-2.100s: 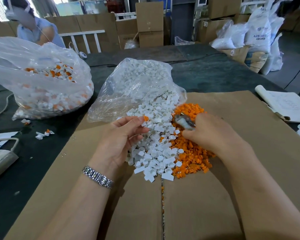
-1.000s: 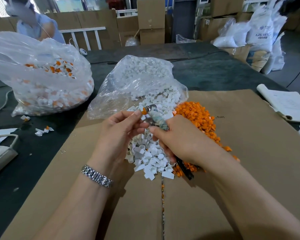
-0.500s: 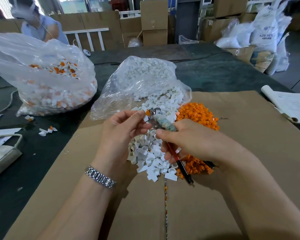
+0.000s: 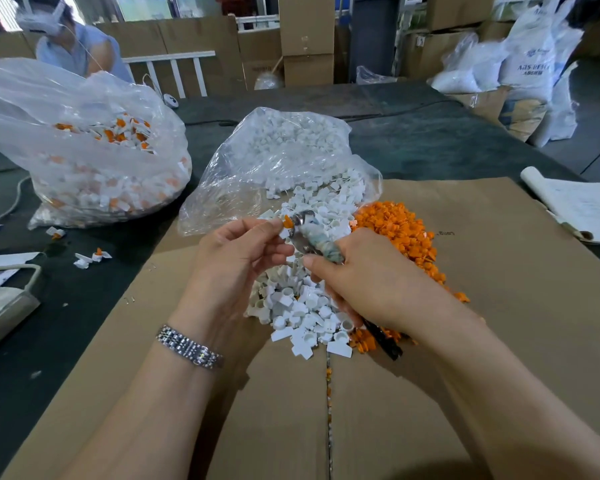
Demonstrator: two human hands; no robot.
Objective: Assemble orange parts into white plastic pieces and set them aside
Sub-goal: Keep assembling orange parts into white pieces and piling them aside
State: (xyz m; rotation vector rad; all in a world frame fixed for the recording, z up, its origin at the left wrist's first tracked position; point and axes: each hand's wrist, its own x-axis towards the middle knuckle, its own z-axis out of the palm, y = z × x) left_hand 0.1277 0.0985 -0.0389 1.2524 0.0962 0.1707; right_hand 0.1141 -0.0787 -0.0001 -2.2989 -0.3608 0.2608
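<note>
Left hand (image 4: 238, 252) pinches a white piece with an orange part (image 4: 287, 221); right hand (image 4: 371, 282) grips pliers (image 4: 314, 237) at it. Tiny, light, stiff plastic, likely best pinched by its sides.

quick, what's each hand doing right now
Left hand: pinches a small orange plastic part.
Right hand: grips tape-wrapped metal pliers.
</note>
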